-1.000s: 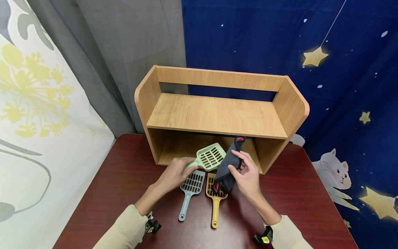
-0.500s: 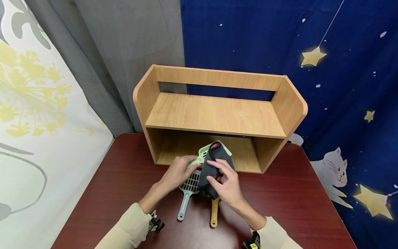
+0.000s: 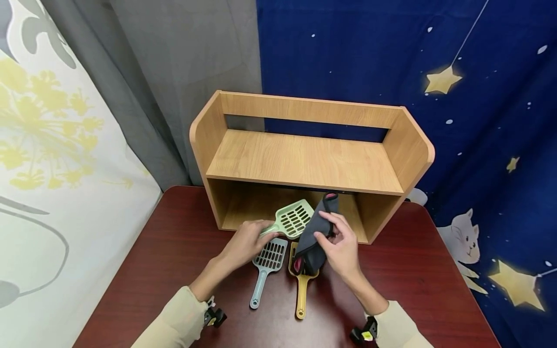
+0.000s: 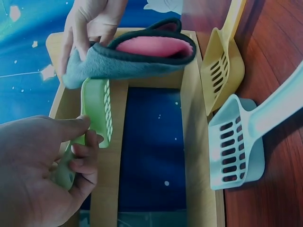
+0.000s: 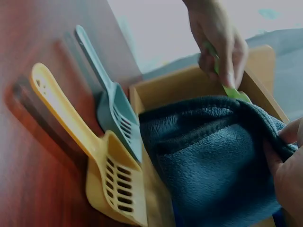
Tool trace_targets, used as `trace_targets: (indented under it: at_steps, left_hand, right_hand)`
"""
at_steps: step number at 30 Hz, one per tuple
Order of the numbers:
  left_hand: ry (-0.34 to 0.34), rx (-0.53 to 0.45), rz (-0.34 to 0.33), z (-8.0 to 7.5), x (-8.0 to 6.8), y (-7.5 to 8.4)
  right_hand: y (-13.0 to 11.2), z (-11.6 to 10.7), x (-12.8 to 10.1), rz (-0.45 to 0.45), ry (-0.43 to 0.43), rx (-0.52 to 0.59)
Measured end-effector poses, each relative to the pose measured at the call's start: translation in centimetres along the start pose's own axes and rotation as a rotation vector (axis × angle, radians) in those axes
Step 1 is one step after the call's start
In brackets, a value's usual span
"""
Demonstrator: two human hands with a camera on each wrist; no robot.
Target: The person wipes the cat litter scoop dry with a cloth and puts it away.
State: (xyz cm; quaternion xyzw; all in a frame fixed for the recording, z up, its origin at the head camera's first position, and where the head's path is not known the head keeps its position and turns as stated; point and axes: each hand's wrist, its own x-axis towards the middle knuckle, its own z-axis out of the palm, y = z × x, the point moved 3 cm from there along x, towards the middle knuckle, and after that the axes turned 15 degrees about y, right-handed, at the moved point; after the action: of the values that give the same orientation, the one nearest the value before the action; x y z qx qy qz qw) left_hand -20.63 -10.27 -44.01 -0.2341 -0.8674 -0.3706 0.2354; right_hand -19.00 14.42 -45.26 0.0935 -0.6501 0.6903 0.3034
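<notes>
My left hand grips the handle of a green slotted litter scoop, held up at the front of the wooden shelf. In my right hand is a folded dark grey cloth with a pink inner side, pinched between thumb and fingers. The cloth is right beside the green scoop's head and overlaps it in the left wrist view. Below the hands, a blue litter scoop and a yellow litter scoop lie on the table, handles toward me. The cloth partly covers the yellow scoop's head in the head view.
A two-tier wooden shelf stands at the back of the dark red table. Behind it hang a grey curtain and a blue curtain with stars. A white patterned curtain hangs at the left.
My right hand moved the cloth left over the green scoop's head, then back to the right of it. My left hand keeps holding the green scoop in nearly the same place.
</notes>
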Motion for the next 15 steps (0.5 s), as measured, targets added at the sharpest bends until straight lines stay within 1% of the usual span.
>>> trace_targets:
  at_steps: [3, 6, 10, 15]
  left_hand:
    - [-0.002, 0.007, 0.013, -0.3, -0.1, -0.1]
    - [-0.006, 0.012, 0.010, -0.4, -0.4, -0.3]
    - [0.004, 0.007, 0.002, -0.6, -0.7, -0.5]
    - [0.007, -0.005, -0.008, -1.0, -0.9, -0.5]
  right_hand:
    - [0.0, -0.9, 0.9, 0.031, 0.021, 0.022]
    - [-0.2, -1.5, 1.5, 0.048, 0.025, 0.037]
    - [-0.4, -2.1, 1.9, 0.048, 0.023, 0.032]
    - [-0.4, -2.8, 2.2, 0.077, 0.013, 0.030]
